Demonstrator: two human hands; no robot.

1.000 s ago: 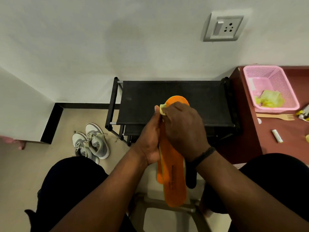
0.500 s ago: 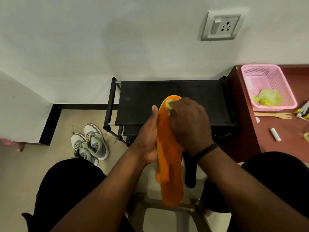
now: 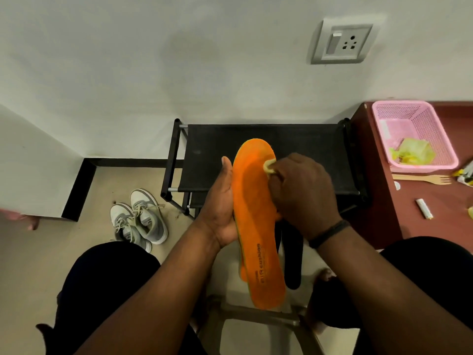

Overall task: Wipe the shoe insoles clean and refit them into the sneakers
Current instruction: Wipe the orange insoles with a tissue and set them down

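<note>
An orange insole [image 3: 253, 216] is held upright in front of me, toe end up, its printed heel end low. My left hand [image 3: 221, 208] grips its left edge near the middle. My right hand [image 3: 304, 193] pinches a small pale yellow wipe [image 3: 270, 166] and presses it on the insole's upper right part. A second orange edge [image 3: 243, 270] and a black insole [image 3: 293, 257] show behind it. Two grey and white sneakers [image 3: 139, 221] stand side by side on the floor at the left.
A black fabric shoe rack [image 3: 256, 139] stands against the wall ahead. At the right a dark red table [image 3: 440, 201] carries a pink basket [image 3: 414, 116] with crumpled yellow wipes, a wooden fork [image 3: 422, 179] and a small white tube [image 3: 425, 208]. A stool frame [image 3: 256, 316] is between my knees.
My right hand with the wipe slid from the insole's toe tip down and to the right side. More of the orange toe area now shows. The left hand keeps its hold.
</note>
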